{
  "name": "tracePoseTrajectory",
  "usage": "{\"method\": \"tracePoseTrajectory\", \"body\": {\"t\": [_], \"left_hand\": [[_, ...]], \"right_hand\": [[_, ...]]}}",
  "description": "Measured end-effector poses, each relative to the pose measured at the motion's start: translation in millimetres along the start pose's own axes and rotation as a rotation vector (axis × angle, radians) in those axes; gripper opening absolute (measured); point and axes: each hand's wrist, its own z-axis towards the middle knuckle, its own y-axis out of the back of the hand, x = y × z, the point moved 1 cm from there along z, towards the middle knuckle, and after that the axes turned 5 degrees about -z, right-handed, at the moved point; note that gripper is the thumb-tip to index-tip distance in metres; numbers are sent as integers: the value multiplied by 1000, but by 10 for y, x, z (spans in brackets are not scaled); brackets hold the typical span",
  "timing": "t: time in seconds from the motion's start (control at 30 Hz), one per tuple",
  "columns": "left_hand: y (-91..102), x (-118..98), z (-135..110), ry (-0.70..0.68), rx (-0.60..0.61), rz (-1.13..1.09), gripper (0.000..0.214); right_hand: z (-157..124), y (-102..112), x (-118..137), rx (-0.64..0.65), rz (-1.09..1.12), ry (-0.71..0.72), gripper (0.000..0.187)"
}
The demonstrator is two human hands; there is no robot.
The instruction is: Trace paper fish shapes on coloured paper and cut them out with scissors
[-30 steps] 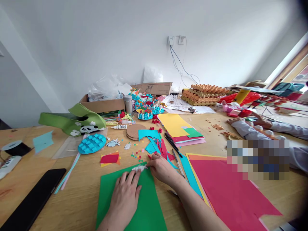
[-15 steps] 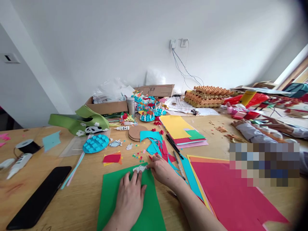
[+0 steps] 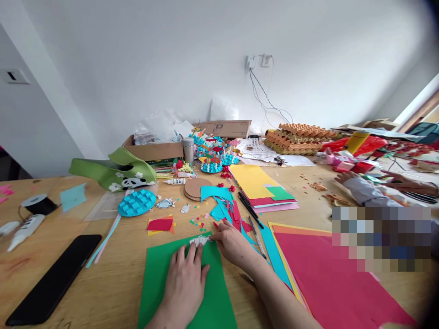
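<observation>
A green sheet of paper (image 3: 154, 274) lies in front of me. On its top edge rests a small white paper cutout with drawn lines (image 3: 199, 240). My left hand (image 3: 185, 278) lies flat on the green sheet, fingers stretched out and their tips pressing the cutout. My right hand (image 3: 233, 242) is closed at the cutout's right end, its index fingertip touching it. A red tip (image 3: 215, 224) shows beside those fingers; what they hold is mostly hidden. White fish cutouts (image 3: 165, 203) lie farther up the table.
Red paper (image 3: 329, 274) and black pens (image 3: 250, 209) lie to the right, a black phone (image 3: 55, 278) to the left. Behind are a blue woven paper disc (image 3: 137, 203), green panda bag (image 3: 116, 171) and egg trays (image 3: 298, 138). Another person's arms (image 3: 366, 191) are at far right.
My hands stay in nearly the same place on the green sheet and cutout. The view shifts slightly, and the other person's hands at far right have moved a little.
</observation>
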Motion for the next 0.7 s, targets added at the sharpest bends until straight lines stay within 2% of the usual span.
{"method": "tracePoseTrajectory", "body": {"t": [0.33,0.7], "left_hand": [[-33,13,5,-12,-12,-21,42],[18,-7,34,-7,-11,-28,41]], "right_hand": [[-2,40,22,17,19,-7,39],[2,35,19,32,-13,-16,37]]}}
